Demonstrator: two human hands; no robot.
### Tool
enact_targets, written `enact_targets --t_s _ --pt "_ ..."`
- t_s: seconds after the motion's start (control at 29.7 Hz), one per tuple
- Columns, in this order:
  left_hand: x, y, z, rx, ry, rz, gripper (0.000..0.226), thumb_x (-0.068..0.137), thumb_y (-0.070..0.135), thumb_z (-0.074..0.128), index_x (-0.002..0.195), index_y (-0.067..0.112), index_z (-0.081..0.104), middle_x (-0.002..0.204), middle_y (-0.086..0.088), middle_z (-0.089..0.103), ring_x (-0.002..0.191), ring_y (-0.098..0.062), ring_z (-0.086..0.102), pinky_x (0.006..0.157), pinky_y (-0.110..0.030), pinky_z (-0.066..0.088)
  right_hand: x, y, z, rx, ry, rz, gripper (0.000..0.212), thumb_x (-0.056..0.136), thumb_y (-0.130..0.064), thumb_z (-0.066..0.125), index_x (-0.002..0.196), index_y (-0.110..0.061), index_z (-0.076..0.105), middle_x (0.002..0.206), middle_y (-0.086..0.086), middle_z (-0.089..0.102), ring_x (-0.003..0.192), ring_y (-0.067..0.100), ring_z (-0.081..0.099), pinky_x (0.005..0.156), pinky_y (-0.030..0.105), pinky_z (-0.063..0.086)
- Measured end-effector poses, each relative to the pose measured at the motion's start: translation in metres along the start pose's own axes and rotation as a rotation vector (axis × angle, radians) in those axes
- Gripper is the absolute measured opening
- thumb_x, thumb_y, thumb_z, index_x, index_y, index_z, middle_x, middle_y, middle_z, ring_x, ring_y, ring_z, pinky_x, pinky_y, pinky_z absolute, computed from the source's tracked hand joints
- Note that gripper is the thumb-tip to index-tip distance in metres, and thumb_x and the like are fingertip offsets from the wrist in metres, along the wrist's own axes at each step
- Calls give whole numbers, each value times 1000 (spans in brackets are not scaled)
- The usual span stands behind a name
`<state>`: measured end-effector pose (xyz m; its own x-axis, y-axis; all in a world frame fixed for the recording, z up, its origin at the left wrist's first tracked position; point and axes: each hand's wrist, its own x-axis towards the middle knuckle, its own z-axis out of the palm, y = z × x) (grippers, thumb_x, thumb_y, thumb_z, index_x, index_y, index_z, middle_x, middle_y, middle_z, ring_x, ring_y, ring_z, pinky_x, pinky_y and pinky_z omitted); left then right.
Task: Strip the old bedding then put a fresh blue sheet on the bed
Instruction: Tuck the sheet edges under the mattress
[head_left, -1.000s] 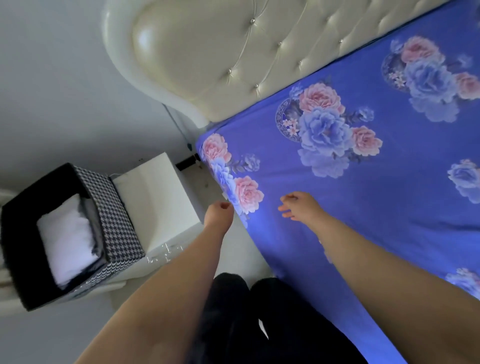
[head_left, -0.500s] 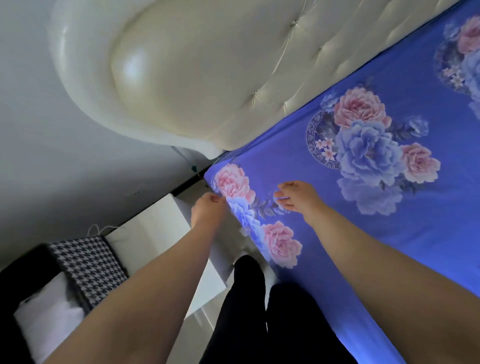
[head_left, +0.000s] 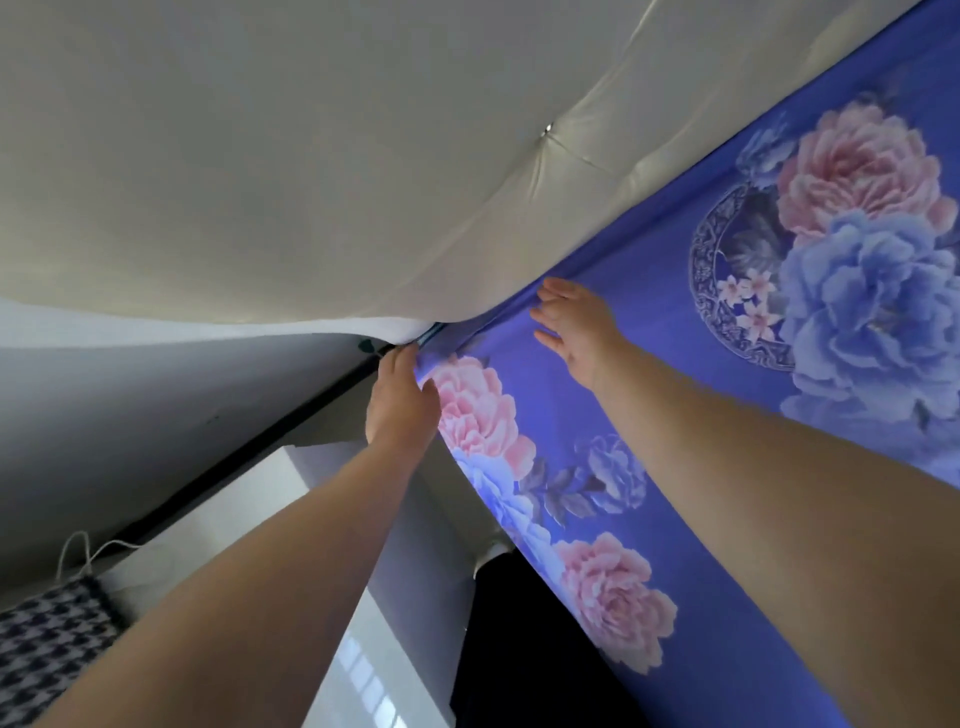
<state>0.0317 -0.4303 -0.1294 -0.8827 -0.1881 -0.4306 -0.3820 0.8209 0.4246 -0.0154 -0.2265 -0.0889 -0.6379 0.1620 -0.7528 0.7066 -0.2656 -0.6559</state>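
A houndstooth box (head_left: 47, 644) sits far left beside a white nightstand (head_left: 332, 597). In the thin gap by the bed corner, the left hand (head_left: 400, 400) pinches the blue flowered sheet (head_left: 649, 374) at its edge. The right hand (head_left: 576, 327) lies flat on the sheet, fingers straight, just under the cream tufted headboard (head_left: 311, 156).

Legible text, labels, brands, numbers, signs: none. The blue sheet (head_left: 649, 364) carries only a printed pattern of pink and blue flowers and an ornamental ring, with no lettering. The cream tufted headboard (head_left: 311, 182) is unmarked. The houndstooth fabric (head_left: 47, 644) at the lower left shows a woven check only, no tag or wording visible. The white nightstand (head_left: 249, 519) bears no readable marking.
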Motion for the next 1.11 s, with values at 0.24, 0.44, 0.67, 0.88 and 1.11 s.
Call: enact_targets --t_s 0.24,0.44,0.67,0.88,1.11 --pt "53 -20 25 -113 -37 -52 31 85 22 53 117 23 58 121 -8 54 102 -28 59 85 -35 46 51 6 -2 -110 28 6 28 96 -11 51 121 0 56 96 13 57 70 18 58 69 25 54" --pt "6 -15 18 -303 217 -34 6 90 13 48 91 19 50 84 1 59 79 -26 56 68 -31 42 68 0 11 -134 173 73 20 89 -22 60 73 -15 51 75 2 62 55 13 58 53 24 51" --pt "-35 -34 20 39 66 365 35 81 35 43 86 2 56 82 -16 60 73 -38 59 60 -38 43 65 -4 0 207 293 161 15 92 -13 58 106 -14 52 74 5 53 62 18 52 45 31 51" --pt "1 -29 -7 -146 233 -128 25 73 -2 46 58 13 32 55 -2 38 56 -22 29 48 -29 26 63 -18 -9 656 255 156 21 99 -9 34 83 -11 47 90 5 55 80 17 57 79 28 48" --pt "42 -38 7 -222 248 -389 19 78 5 46 62 14 41 60 -1 45 54 -19 38 57 -28 35 77 -14 5 681 -107 160 31 99 -32 28 94 -17 55 92 5 66 98 26 59 103 48 37"
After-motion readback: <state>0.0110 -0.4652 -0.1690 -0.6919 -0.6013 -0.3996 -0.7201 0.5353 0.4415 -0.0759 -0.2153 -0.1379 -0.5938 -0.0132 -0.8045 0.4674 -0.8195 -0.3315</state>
